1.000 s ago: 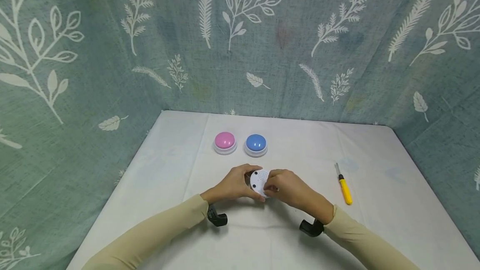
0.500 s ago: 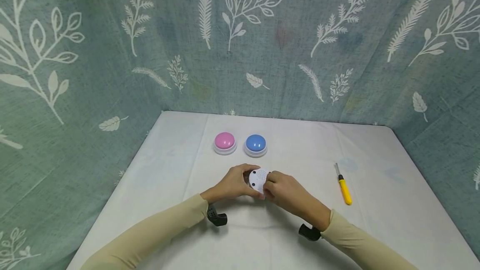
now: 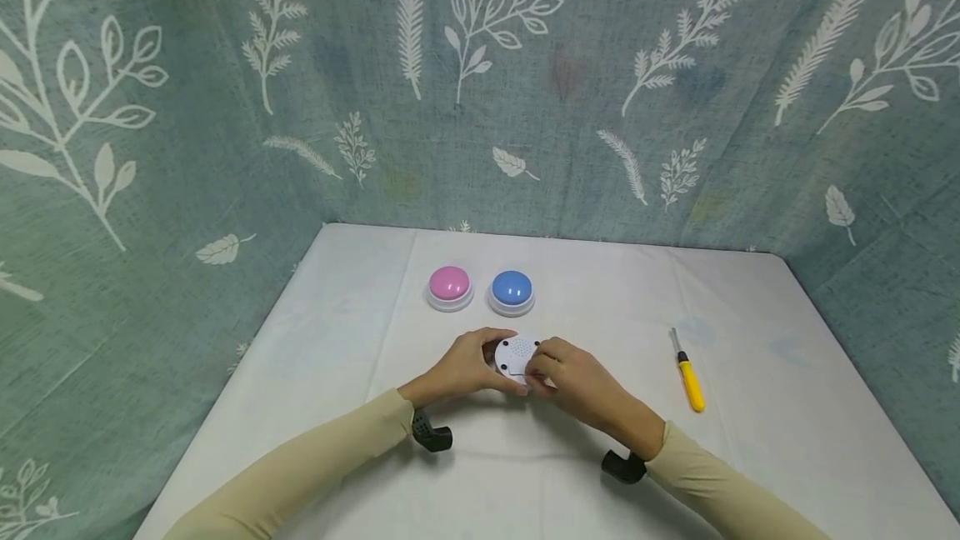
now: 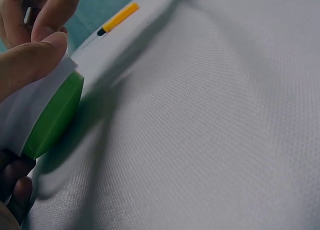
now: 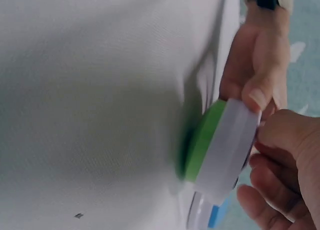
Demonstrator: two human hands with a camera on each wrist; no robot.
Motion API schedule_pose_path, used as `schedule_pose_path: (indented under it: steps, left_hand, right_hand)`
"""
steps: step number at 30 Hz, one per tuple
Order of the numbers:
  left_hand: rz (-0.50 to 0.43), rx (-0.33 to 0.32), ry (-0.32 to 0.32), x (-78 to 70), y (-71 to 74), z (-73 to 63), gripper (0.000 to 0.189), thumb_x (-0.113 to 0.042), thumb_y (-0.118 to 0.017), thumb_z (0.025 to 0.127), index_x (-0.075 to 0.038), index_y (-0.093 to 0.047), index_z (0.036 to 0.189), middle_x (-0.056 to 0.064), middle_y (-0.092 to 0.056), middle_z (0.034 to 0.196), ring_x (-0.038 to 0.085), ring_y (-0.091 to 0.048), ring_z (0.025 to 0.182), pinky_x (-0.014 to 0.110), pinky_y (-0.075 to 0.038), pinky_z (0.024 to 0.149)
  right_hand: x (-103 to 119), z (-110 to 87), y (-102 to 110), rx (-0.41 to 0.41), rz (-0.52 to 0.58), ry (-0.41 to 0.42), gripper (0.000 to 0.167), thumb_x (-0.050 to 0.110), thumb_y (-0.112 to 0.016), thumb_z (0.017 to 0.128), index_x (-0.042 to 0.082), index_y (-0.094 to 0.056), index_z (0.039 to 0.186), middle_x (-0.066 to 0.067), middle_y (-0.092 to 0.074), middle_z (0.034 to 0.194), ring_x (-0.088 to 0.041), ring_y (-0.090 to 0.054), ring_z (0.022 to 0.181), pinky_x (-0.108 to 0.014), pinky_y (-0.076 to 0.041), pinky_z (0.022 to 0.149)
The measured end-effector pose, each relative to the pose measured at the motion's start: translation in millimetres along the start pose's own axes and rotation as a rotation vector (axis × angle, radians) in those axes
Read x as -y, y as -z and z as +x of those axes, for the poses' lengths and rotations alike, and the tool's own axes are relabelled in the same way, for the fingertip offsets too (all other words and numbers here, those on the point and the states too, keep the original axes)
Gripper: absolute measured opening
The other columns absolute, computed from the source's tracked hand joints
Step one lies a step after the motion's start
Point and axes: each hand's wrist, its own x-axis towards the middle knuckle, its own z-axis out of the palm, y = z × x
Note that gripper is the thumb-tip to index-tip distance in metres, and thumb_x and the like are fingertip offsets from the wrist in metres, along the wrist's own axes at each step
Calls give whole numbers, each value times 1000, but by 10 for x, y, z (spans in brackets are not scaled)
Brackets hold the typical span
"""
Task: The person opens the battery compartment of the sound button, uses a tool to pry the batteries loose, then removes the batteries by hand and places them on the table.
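Observation:
My left hand [image 3: 471, 367] holds a round push button [image 3: 516, 350] upside down, thumb and fingers around its sides. Its white underside faces up in the head view, with small speaker holes, dark round spots and a thin straight line near the front. The green dome [image 4: 56, 117] points down, close over the cloth, in the left wrist view. At the button's right edge my right hand [image 3: 576, 377] has its fingertips curled against the underside. A small shiny grey piece [image 4: 31, 15] shows between these fingers in the left wrist view; most of it is hidden.
Behind the hands stand a pink push button [image 3: 450, 283] and a blue push button [image 3: 512, 287], domes up. To the right lies a yellow-handled screwdriver [image 3: 690, 382]. A tiny dark bit [image 5: 79, 216] lies on the white cloth. Patterned green curtains [image 3: 465, 132] surround the table.
The held button has shifted slightly left and turned, so more of its underside shows. My right hand has moved a little and its fingertips have changed position at the edge.

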Motion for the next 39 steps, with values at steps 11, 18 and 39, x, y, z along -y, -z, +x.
schedule_pose_path:
  steps: [11, 18, 39]
  left_hand:
    - [44, -10, 6, -7, -4, -22, 98, -44, -101, 59, -16, -60, 143, -6, -64, 119, 12, -62, 100, 31, -51, 85]
    - [47, -13, 7, -11, 8, -33, 97, -44, -100, 61, -15, -59, 144, -4, -64, 119, 14, -62, 99, 31, -51, 84]
    - [11, -9, 7, 1, 16, -45, 96, -40, -99, 64, -11, -57, 145, -2, -65, 116, 16, -62, 96, 29, -52, 79]
  right_hand:
    - [-118, -27, -2, 32, 301, -142, 11, 9, -86, 83, 9, -80, 93, 0, -69, 95, -11, -63, 86, -22, -54, 72]
    - [-134, -32, -26, 6, 255, -69, 12, 7, -86, 83, 9, -81, 93, 1, -68, 95, -9, -63, 86, -17, -52, 73]
    - [-78, -9, -33, -57, 134, -13, 12, 4, -87, 81, 8, -79, 89, 0, -66, 97, -10, -62, 87, -18, -52, 71]
